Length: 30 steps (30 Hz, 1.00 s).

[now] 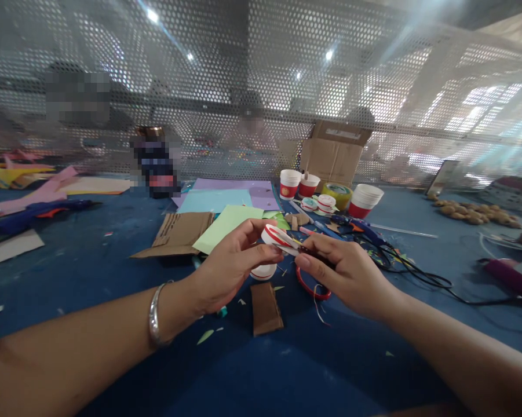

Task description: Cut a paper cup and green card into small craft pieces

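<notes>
My left hand [243, 252] has its thumb and fingers closed on a white paper cup piece [274, 234] with red stripes, held up above the table. From the other side, my right hand [341, 269] pinches close to the edge of that piece. Something narrow and dark shows between its fingers, too small to name. Under the right hand is a red loop [313, 285] with pale thread by it. Below the held piece sits a white round piece [264, 271], partly hidden by my left hand. A brown cardboard scrap [266, 308] lies in front of it.
Green paper [230, 226], folded cardboard [180, 234] and purple paper [261, 194] lie behind. Red-and-white paper cups [290, 185], a tape roll [338, 196] and a cardboard box [330, 156] stand at the back. A blue glue gun [367, 229] trails a black cable to the right.
</notes>
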Each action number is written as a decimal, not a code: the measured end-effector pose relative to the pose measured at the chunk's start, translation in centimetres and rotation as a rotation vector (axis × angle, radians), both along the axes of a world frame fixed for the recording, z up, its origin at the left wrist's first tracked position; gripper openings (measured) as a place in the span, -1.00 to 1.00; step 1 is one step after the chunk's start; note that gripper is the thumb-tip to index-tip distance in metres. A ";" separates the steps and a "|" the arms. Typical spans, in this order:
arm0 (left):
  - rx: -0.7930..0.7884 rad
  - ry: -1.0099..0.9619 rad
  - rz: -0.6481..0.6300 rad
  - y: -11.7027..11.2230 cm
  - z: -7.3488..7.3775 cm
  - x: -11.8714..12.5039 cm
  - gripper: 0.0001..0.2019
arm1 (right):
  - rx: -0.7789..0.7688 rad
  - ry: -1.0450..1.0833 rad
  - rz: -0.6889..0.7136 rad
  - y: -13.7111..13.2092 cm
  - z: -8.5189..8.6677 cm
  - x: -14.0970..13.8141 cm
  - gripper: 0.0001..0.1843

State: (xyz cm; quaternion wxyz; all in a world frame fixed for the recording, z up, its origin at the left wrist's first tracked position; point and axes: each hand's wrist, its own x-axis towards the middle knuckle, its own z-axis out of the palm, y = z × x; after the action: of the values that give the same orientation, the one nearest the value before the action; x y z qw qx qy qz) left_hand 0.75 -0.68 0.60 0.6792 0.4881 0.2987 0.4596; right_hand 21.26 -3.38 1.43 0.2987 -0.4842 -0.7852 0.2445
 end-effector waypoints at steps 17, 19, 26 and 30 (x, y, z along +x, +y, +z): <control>0.008 0.005 -0.063 -0.1 -0.4 -0.2 -0.65 | 0.063 -0.003 0.021 0.1 0.0 0.2 -0.52; 0.005 0.012 -0.060 -0.2 -0.3 -0.1 -0.63 | 0.081 0.003 0.021 0.0 0.0 0.3 -0.50; 0.025 -0.033 -0.067 -0.1 0.0 0.0 -0.70 | 0.098 -0.075 -0.024 -0.3 0.3 0.4 -0.54; 0.029 -0.039 -0.075 -0.1 0.0 -0.1 -0.66 | 0.095 -0.079 -0.021 -0.3 0.4 0.3 -0.54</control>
State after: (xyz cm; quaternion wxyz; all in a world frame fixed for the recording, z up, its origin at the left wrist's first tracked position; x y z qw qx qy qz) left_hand 0.64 -0.75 0.55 0.6945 0.4998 0.2600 0.4475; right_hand 21.61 -3.70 1.80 0.2926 -0.4870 -0.8020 0.1844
